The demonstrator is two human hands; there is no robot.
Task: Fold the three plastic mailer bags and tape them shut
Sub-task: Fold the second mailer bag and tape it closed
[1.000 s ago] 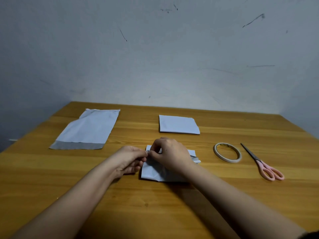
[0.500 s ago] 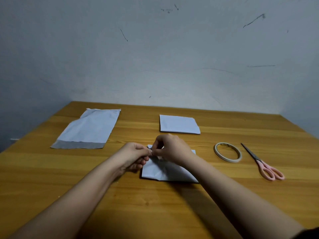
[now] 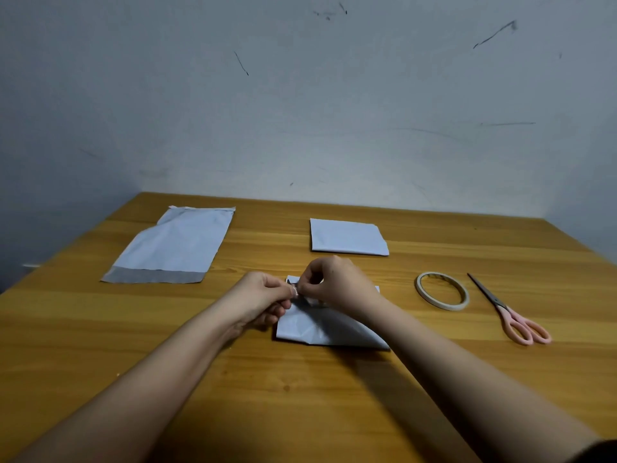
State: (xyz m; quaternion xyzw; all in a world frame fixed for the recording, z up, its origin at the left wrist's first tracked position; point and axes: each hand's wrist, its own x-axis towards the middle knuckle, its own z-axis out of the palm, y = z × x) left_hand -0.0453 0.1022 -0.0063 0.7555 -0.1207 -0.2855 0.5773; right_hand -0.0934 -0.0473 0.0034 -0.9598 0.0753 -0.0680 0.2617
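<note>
— What are the fingers doing?
— The left hand [image 3: 263, 297] and right hand [image 3: 335, 284] meet fingertip to fingertip, both pinched together on a small pale strip above the folded bag [image 3: 320, 329] near the middle of the counter [image 3: 100, 345].
— How many bags?
— Three: that one, a folded bag [image 3: 347, 237] beyond it, and a flat bag [image 3: 173, 245] far left.
— Tools?
— One tape roll [image 3: 442, 290] and one pair of scissors [image 3: 507, 310], right.

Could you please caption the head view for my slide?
Both hands pinch something small over a folded mailer, tape roll and scissors alongside.
</note>
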